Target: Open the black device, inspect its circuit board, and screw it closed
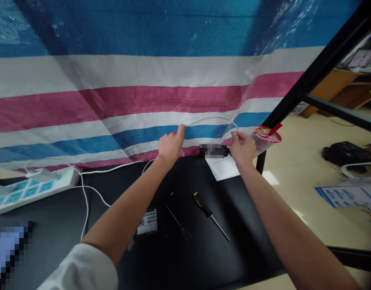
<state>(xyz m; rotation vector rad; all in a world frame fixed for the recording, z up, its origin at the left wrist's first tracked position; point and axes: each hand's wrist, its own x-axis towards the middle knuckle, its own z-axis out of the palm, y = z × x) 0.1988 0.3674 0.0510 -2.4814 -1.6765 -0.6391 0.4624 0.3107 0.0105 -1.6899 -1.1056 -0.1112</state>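
Observation:
A thin white cable (214, 117) arcs between my two hands, in front of the striped plastic sheet. My left hand (170, 146) is closed around it, thumb up, above the back edge of the black table (209, 262). At the cable's other end, the fingers of my right hand (243, 148) pinch it; its tip is hidden by the fingers. Just left of my right hand sits a black device (214, 150), partly blurred, on a sheet of white paper (224, 167). A cup with a printed red lid (266, 134) and red straw stands behind that hand.
A black-and-yellow screwdriver (203, 205) and a thinner screwdriver (175, 218) lie on the table, near tiny metal pieces (172, 193) and a black box with a white label (147, 222). A white power strip (37, 187) with cables is at left. A black frame post (312, 76) rises at right.

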